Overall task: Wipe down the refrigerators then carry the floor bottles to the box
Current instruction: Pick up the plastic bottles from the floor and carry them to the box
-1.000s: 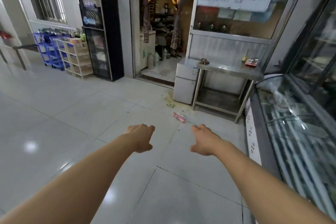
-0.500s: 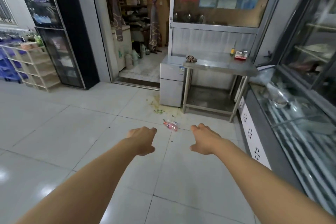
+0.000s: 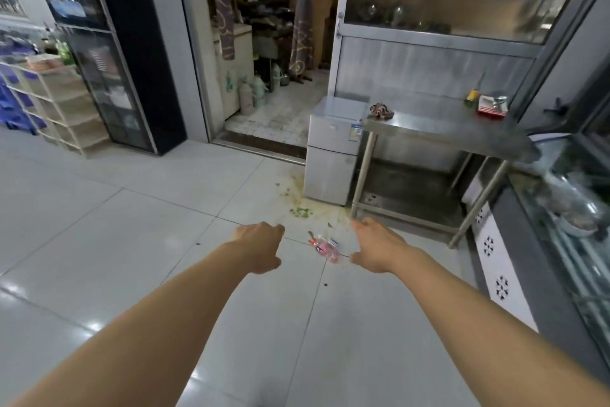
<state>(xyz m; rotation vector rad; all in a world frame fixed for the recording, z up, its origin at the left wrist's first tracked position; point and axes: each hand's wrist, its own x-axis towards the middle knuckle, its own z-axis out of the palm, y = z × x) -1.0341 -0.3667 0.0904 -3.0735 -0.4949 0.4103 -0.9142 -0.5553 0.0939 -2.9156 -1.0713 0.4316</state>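
Closer now, the bottle [image 3: 325,247] is seen lying diagonally between empty, loosely curled hands, nearer the right hand [image 3: 379,249] than the left hand [image 3: 260,246].

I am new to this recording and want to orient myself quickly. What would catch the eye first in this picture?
Two bare arms reach forward over the pale tiled floor, the left hand and right hand both holding nothing. Between them a pink-labelled plastic bottle lies on its side on the tiles. Just beyond it are green scraps in front of a small silver refrigerator, which stands beside a steel table.
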